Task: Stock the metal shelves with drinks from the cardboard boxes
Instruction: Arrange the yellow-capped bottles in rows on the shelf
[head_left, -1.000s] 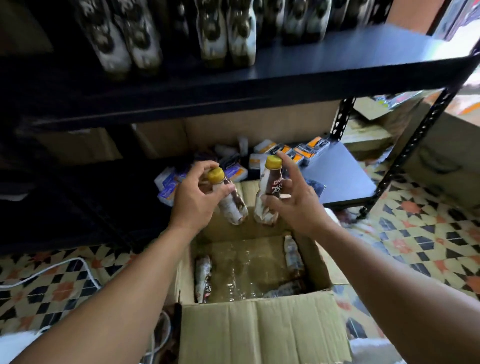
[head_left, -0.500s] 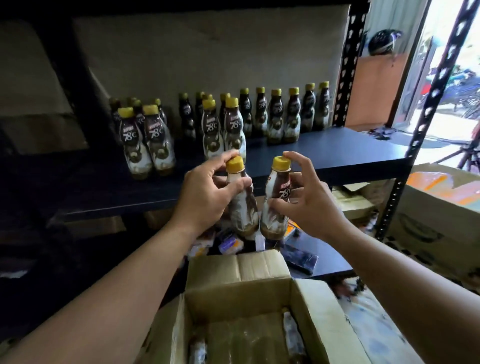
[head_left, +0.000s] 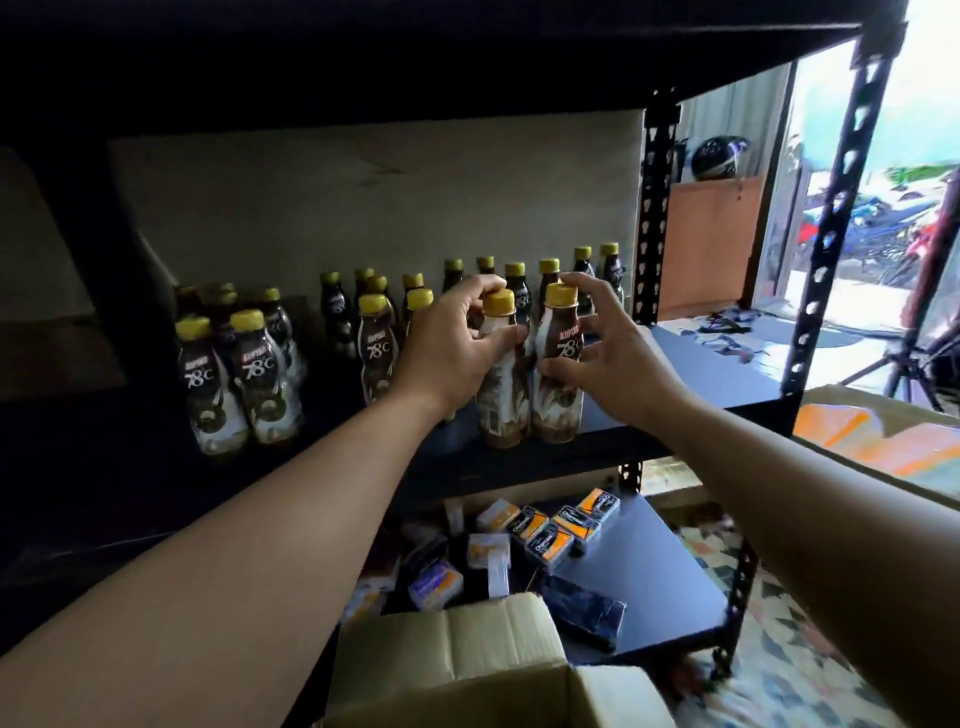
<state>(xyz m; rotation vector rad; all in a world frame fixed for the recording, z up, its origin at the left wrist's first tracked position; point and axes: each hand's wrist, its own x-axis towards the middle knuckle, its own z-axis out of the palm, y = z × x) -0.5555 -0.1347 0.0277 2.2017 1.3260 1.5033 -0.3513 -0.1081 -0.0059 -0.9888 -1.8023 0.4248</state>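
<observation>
Metal shelf (head_left: 717, 376): left hand (head_left: 447, 358) grips one bottle (head_left: 501, 408), right hand (head_left: 618, 364) second bottle (head_left: 562, 397).

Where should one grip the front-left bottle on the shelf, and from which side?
Around the narrow neck under its yellow cap, from the front: the bottle stands upright in the front row of the shelf, with another bottle close on its right and more behind.

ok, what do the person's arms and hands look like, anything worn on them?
Both bare. The left forearm and right forearm show no sleeve up to the frame edge. The left hand and right hand have no gloves, and no watch, ring or band is visible.
</observation>
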